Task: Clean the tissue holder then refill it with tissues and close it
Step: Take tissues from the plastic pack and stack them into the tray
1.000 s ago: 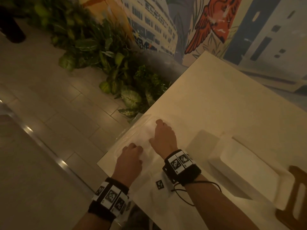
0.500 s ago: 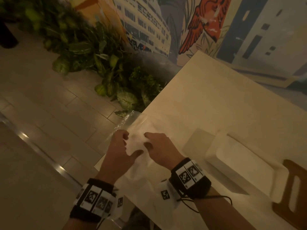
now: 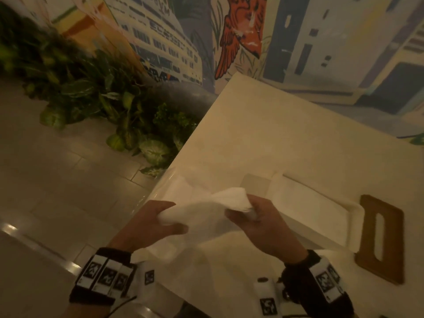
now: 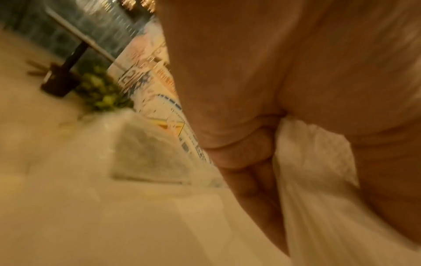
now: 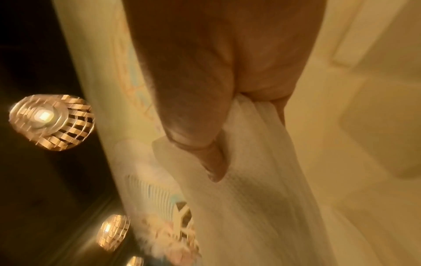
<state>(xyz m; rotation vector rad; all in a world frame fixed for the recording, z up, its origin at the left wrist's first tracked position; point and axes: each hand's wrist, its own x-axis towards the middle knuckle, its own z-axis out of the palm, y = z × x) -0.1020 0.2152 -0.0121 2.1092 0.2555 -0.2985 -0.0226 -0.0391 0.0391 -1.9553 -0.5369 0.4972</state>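
A stack of white tissues [image 3: 206, 208] hangs lifted above the table, held between both hands. My left hand [image 3: 156, 221] grips its left end, seen close in the left wrist view as white tissues [image 4: 312, 162] under the curled fingers [image 4: 246, 144]. My right hand [image 3: 257, 216] pinches the right end; the right wrist view shows the tissues [image 5: 257, 162] under the thumb [image 5: 200, 136]. The open white tissue holder [image 3: 314, 214] lies to the right on the table, with its wooden slotted lid [image 3: 380, 239] beside it.
A clear plastic wrapper [image 3: 174, 187] lies on the table's left corner beneath the hands. The cream table [image 3: 286, 138] ends at an edge on the left, above a tiled floor [image 3: 57, 171] and leafy plants [image 3: 110, 111]. A painted wall [image 3: 298, 42] runs behind.
Both hands went from resting on the wrapped pack to gripping the tissues and lifting them up out of the wrapper, toward the right.
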